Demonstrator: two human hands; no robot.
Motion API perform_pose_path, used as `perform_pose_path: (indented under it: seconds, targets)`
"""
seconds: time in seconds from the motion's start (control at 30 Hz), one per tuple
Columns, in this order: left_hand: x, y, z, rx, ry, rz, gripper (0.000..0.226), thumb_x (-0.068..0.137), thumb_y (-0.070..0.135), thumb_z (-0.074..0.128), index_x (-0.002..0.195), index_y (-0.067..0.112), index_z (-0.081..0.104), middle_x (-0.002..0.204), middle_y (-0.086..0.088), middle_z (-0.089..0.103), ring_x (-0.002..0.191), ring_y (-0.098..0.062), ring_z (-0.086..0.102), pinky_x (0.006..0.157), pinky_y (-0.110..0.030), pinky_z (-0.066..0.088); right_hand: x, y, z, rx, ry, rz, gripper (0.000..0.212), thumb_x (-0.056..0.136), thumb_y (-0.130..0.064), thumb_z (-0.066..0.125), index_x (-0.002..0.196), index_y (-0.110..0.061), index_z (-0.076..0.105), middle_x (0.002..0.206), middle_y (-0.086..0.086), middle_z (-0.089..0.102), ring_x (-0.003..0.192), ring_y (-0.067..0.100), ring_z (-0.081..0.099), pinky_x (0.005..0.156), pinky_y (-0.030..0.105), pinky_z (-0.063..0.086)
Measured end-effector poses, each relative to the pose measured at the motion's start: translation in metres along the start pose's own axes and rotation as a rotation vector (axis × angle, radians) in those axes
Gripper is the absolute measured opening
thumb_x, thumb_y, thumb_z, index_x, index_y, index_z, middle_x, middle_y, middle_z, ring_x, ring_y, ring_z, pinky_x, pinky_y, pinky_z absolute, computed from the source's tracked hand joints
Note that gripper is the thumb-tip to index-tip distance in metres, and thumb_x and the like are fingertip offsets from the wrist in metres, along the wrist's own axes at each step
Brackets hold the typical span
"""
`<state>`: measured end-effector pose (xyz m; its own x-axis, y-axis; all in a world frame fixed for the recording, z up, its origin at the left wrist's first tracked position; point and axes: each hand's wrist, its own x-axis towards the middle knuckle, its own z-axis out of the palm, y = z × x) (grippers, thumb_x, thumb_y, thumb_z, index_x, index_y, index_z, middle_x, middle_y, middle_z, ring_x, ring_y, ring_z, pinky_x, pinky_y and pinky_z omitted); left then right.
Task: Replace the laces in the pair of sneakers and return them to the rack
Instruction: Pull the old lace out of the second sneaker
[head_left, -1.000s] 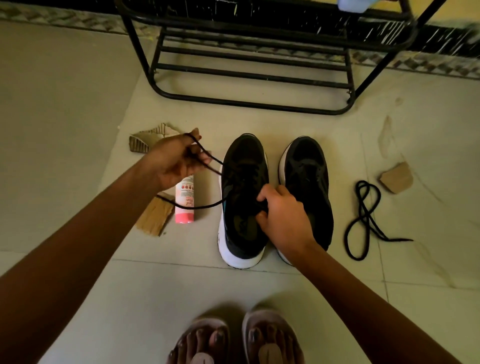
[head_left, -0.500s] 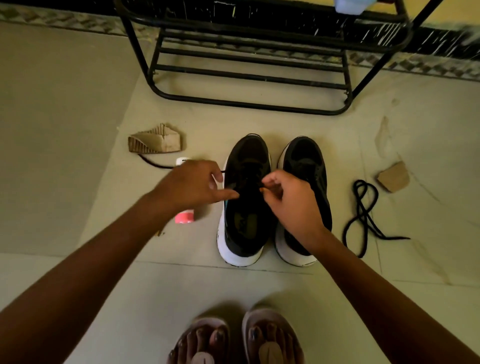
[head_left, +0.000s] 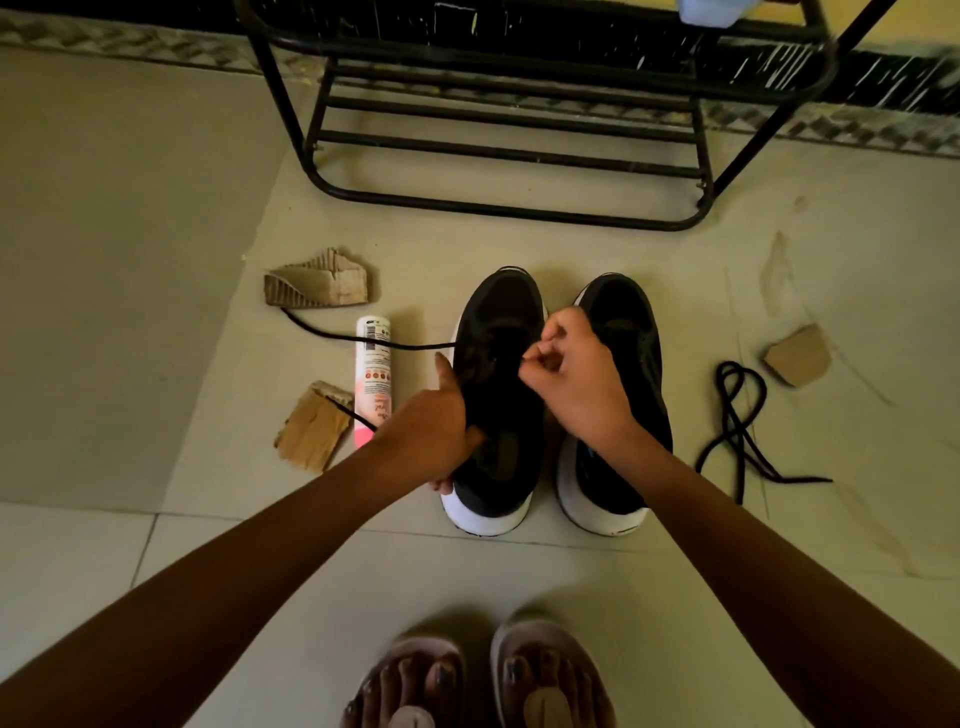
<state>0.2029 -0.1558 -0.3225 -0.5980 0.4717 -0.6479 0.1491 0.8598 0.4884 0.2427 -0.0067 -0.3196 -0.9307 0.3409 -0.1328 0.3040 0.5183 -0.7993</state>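
**Item: pair of black sneakers, white soles, with laces.**

**Location.** Both stand side by side on the tiled floor, toes toward the black metal rack, which is near but apart.

**Left sneaker**. Mid-lacing, by the look of it. The left hand has its grip closed on the outer side near the heel, thumb straight along the upper. The right hand has its fingertips pinched together over the eyelet row, apparently on the threaded lace. That lace runs out sideways, across a white-and-pink tube, toward cardboard scraps.

**Right sneaker**. Touched by neither hand. Whether it is laced cannot be told.

**Loose lace**. Lies coiled on the floor, just right of the pair.

**Handling, judged.**
- Sneakers: light, with a soft fabric upper over a firmer sole. They likely shift when a lace is tugged, so brace at the heel or sole. Carry by the heel collar.
- Laces: thin, limp and prone to tangling, and black on black, so hard to follow. Pinch close to the stiff tip to feed an eyelet, and draw the slack through evenly.
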Motion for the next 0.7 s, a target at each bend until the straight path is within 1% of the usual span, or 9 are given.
perform_pose_path:
  seconds: [0.1,0.17,0.23,0.3,0.4,0.47,0.53,0.6,0.7]
  targets:
    - [0.003,0.004,0.001,-0.018,-0.010,-0.053,0.086,0.096,0.018,0.045,0.143,0.011,-0.027,0.072,-0.013,0.061,0.045,-0.019,0.059,0.056,-0.031,0.058,0.007,0.000,-0.004,0.263,-0.042,0.141,0.032,0.087,0.001,0.054,0.080,-0.024,0.037,0.077,0.008,0.060,0.080,0.020,0.066,0.078,0.031,0.055]
    - [0.004,0.007,0.001,-0.030,-0.018,-0.085,0.087,0.096,0.016,0.045,0.142,0.012,-0.029,0.078,-0.016,0.061,0.045,-0.019,0.058,0.058,-0.034,0.058,0.009,-0.002,-0.007,0.392,-0.098,0.205,0.029,0.089,0.005,0.049,0.082,-0.020,0.038,0.074,0.004,0.057,0.073,0.018,0.066,0.067,0.025,0.056]
    - [0.004,0.007,0.001,-0.036,-0.021,-0.110,0.087,0.096,0.014,0.046,0.142,0.012,-0.029,0.082,-0.019,0.062,0.046,-0.020,0.060,0.059,-0.034,0.058,0.012,-0.003,-0.011,0.449,-0.153,0.246,0.026,0.090,0.006,0.048,0.083,-0.018,0.040,0.072,0.004,0.055,0.063,0.014,0.061,0.053,0.018,0.049]
    - [0.006,0.007,0.001,-0.040,-0.018,-0.128,0.088,0.096,0.010,0.047,0.143,0.012,-0.028,0.090,-0.022,0.064,0.054,-0.022,0.064,0.060,-0.035,0.059,0.015,-0.002,-0.019,0.456,-0.212,0.269,0.025,0.089,0.005,0.051,0.084,-0.018,0.044,0.072,0.003,0.052,0.057,0.010,0.054,0.047,0.017,0.041]
    - [0.008,0.009,0.002,-0.070,-0.021,-0.165,0.094,0.094,0.005,0.050,0.142,0.015,-0.030,0.100,-0.025,0.064,0.063,-0.026,0.066,0.062,-0.035,0.059,0.019,-0.002,-0.034,0.106,-0.299,0.120,0.031,0.077,0.003,0.067,0.086,-0.024,0.054,0.077,-0.004,0.053,0.064,0.009,0.051,0.059,0.021,0.042]
    - [0.009,0.009,0.003,-0.071,-0.022,-0.174,0.098,0.093,0.003,0.052,0.140,0.016,-0.032,0.100,-0.025,0.064,0.067,-0.030,0.067,0.066,-0.039,0.059,0.020,-0.004,-0.040,-0.166,-0.280,0.016,0.033,0.073,0.003,0.069,0.085,-0.025,0.057,0.079,-0.007,0.053,0.066,0.004,0.050,0.063,0.021,0.041]
    - [0.010,0.007,0.004,-0.060,-0.022,-0.164,0.099,0.092,0.003,0.053,0.140,0.017,-0.033,0.090,-0.022,0.064,0.064,-0.030,0.068,0.067,-0.040,0.059,0.021,-0.004,-0.048,-0.373,-0.126,-0.059,0.032,0.073,0.002,0.067,0.087,-0.025,0.060,0.081,-0.008,0.054,0.068,0.005,0.051,0.064,0.022,0.041]
    - [0.010,0.004,0.004,-0.092,-0.021,-0.156,0.095,0.093,0.005,0.049,0.141,0.019,-0.032,0.080,-0.018,0.061,0.053,-0.025,0.064,0.059,-0.037,0.059,0.024,-0.001,-0.061,-0.521,0.062,-0.089,0.030,0.074,-0.001,0.067,0.092,-0.024,0.064,0.089,-0.005,0.056,0.076,0.011,0.054,0.067,0.024,0.042]
    - [0.009,0.004,0.004,-0.112,-0.019,-0.143,0.092,0.095,0.009,0.048,0.142,0.020,-0.030,0.083,-0.018,0.061,0.053,-0.026,0.063,0.059,-0.039,0.059,0.027,0.007,-0.079,-0.590,0.234,-0.078,0.022,0.078,-0.009,0.066,0.095,-0.023,0.065,0.096,-0.001,0.059,0.078,0.012,0.054,0.065,0.024,0.036]
